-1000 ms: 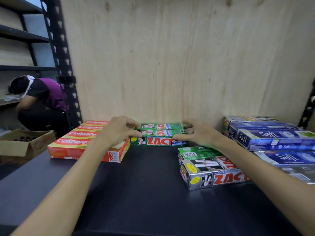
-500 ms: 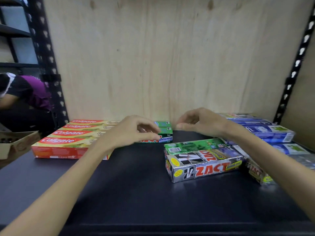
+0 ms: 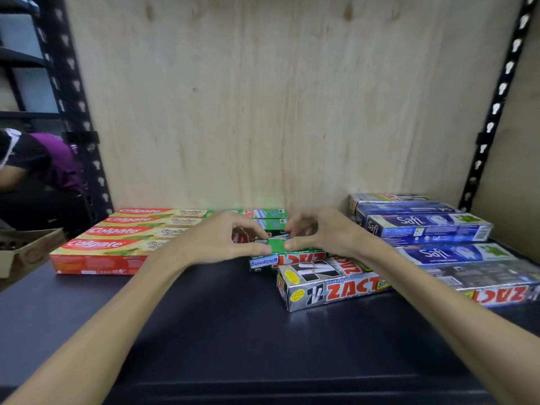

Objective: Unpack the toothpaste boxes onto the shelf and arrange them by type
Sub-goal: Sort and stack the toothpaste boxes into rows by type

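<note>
On the dark shelf point(image 3: 204, 331), my left hand point(image 3: 216, 241) and my right hand point(image 3: 324, 232) both pinch a green Zact whitening box point(image 3: 277, 252) lying just behind the silver Zact boxes point(image 3: 330, 285). More green Zact boxes point(image 3: 268, 217) sit stacked at the back against the plywood wall. Red Colgate boxes point(image 3: 117, 241) lie in a row on the left. Blue Safi boxes point(image 3: 423, 226) are stacked on the right, with another silver Zact box point(image 3: 496, 293) in front of them.
A plywood back panel point(image 3: 277, 97) closes the shelf, with black perforated uprights point(image 3: 76, 112) on both sides. Beyond the left upright a person in a purple shirt point(image 3: 43, 171) crouches by an open cardboard box point(image 3: 23, 249).
Both hands lifted off the back stack of green Zact boxes and came together on a green Zact box lying on the silver Zact boxes. The view shifted right.
</note>
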{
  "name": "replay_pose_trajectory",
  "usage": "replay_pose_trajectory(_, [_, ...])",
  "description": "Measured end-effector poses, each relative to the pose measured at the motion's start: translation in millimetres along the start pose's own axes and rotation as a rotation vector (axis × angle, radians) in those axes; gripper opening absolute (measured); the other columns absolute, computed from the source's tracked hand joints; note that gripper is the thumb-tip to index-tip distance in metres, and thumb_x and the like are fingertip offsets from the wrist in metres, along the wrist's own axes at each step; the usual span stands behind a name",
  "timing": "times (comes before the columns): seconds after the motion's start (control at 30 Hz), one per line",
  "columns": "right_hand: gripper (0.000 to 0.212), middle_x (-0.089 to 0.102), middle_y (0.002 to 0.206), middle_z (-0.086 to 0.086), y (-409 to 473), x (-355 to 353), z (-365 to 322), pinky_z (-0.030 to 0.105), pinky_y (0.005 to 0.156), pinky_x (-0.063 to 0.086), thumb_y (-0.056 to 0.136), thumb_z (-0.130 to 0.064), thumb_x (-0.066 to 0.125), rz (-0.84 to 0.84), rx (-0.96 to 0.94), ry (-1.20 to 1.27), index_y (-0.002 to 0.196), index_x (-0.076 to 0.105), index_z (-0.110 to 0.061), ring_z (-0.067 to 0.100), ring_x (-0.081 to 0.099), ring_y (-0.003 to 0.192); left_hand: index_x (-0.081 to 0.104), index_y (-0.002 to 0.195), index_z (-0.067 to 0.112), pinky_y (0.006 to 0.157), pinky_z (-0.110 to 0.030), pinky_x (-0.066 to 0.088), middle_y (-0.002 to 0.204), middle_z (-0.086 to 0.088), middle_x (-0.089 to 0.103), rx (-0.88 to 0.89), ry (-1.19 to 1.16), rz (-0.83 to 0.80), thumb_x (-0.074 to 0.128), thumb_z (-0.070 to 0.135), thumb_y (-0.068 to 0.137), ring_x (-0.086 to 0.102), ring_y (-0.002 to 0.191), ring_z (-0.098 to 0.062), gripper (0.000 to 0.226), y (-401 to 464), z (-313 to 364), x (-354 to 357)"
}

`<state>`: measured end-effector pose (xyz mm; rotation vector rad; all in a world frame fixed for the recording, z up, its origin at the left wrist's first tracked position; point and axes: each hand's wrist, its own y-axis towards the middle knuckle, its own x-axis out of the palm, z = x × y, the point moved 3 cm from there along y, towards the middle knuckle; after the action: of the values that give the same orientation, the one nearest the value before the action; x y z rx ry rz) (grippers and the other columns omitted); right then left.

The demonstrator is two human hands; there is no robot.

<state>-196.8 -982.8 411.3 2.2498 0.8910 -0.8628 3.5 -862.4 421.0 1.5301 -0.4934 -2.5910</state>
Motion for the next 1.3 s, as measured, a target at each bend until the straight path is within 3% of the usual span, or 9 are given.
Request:
replay_pose_trajectory(0.23, [0.023, 0.077, 0.091, -0.008, -5.1, -1.2, -20.4, 0.017, 0.080, 0.053, 0.086, -0.041, 0.074, 0.049, -0.160, 0.018, 0.094, 0.079, -0.021, 0.008, 0.070, 0.088, 0.076, 0.108, 0.038, 0.086, -0.006, 0.040, 0.104, 0.028, 0.069, -0.063, 0.080, -0.043, 0.081, 0.047, 0.080, 0.057, 0.104, 0.013, 0.030, -9.2, -26.5, -23.9])
replay_pose_trajectory(0.37, [0.027, 0.077, 0.095, -0.016, -17.2, -16.6, -8.8, 0.031, 0.085, 0.054, 0.082, -0.051, 0.073, 0.022, -0.155, -0.044, 0.097, 0.081, -0.031, 0.007, 0.069, 0.095, 0.078, 0.104, 0.039, 0.086, -0.009, 0.038, 0.094, 0.039, 0.063, -0.133, 0.111, -0.067, 0.068, 0.050, 0.090, 0.053, 0.097, 0.023, 0.020, -15.1, -40.9, -38.7])
replay_pose_trajectory(0.5, [0.042, 0.075, 0.101, -0.010, -18.7, -15.9, -0.6, 0.036, 0.091, 0.052, 0.072, -0.061, 0.077, -0.005, -0.140, -0.036, 0.107, 0.078, -0.038, 0.012, 0.066, 0.098, 0.067, 0.080, 0.016, 0.067, -0.032, 0.037, 0.064, 0.012, 0.049, -0.179, 0.141, -0.078, 0.047, 0.064, 0.093, 0.047, 0.059, -0.006, 0.054, -15.9, -49.1, -39.1])
replay_pose_trajectory(0.67, [0.046, 0.075, 0.094, -0.015, -14.2, -15.2, 4.1, 0.030, 0.082, 0.054, 0.068, -0.053, 0.083, 0.034, -0.135, -0.072, 0.110, 0.077, -0.035, 0.009, 0.066, 0.089, 0.076, 0.103, 0.035, 0.095, -0.026, 0.046, 0.100, 0.021, 0.074, -0.107, 0.023, 0.027, 0.063, 0.051, 0.093, 0.064, 0.103, 0.002, 0.022, -19.1, -33.8, -44.8])
replay_pose_trajectory(0.8, [0.039, 0.077, 0.095, -0.016, -11.4, -15.1, 1.8, 0.022, 0.078, 0.054, 0.073, -0.051, 0.081, 0.061, -0.135, -0.060, 0.106, 0.079, -0.030, 0.004, 0.069, 0.088, 0.078, 0.099, 0.034, 0.092, -0.021, 0.045, 0.102, 0.016, 0.074, -0.054, -0.094, -0.042, 0.083, 0.043, 0.077, 0.063, 0.105, -0.006, 0.024, -19.4, -25.0, -41.4])
replay_pose_trajectory(0.9, [0.030, 0.078, 0.090, -0.017, -9.8, -16.1, -3.5, 0.017, 0.075, 0.052, 0.081, -0.054, 0.072, 0.048, -0.106, -0.109, 0.096, 0.081, -0.030, -0.002, 0.070, 0.085, 0.079, 0.098, 0.035, 0.080, -0.009, 0.042, 0.101, 0.020, 0.074, -0.072, -0.036, -0.017, 0.079, 0.041, 0.084, 0.061, 0.103, 0.002, 0.016, -16.7, -28.7, -38.6])
replay_pose_trajectory(1.0, [0.043, 0.075, 0.074, -0.001, -8.0, -9.0, 0.1, 0.024, 0.060, 0.046, 0.085, -0.061, 0.062, 0.046, -0.078, -0.220, 0.080, 0.079, -0.022, 0.010, 0.066, 0.066, 0.080, 0.095, 0.034, 0.075, -0.005, 0.039, 0.095, 0.022, 0.071, -0.079, 0.063, 0.051, 0.072, 0.040, 0.090, 0.057, 0.098, 0.011, 0.011, -16.8, -29.8, -37.0])
replay_pose_trajectory(1.17, [0.048, 0.071, 0.072, -0.007, -15.3, -15.6, -5.2, 0.018, 0.062, 0.048, 0.075, -0.074, 0.062, 0.198, -0.005, -0.262, 0.083, 0.071, -0.028, 0.004, 0.066, 0.069, 0.078, 0.094, 0.035, 0.086, -0.028, 0.048, 0.098, 0.020, 0.070, -0.059, 0.081, 0.152, 0.078, 0.049, 0.081, 0.058, 0.101, 0.001, 0.018, -17.2, -27.2, -43.5])
replay_pose_trajectory(1.3, [0.057, 0.075, 0.078, -0.008, -19.2, -15.3, -11.7, 0.024, 0.070, 0.053, 0.063, -0.078, 0.072, -0.068, 0.091, -0.238, 0.107, 0.062, -0.044, 0.002, 0.070, 0.070, 0.065, 0.111, 0.040, 0.087, -0.022, 0.044, 0.111, 0.016, 0.059, -0.178, 0.048, -0.109, 0.089, 0.057, 0.061, 0.053, 0.107, -0.001, 0.057, -21.0, -28.4, -36.0])
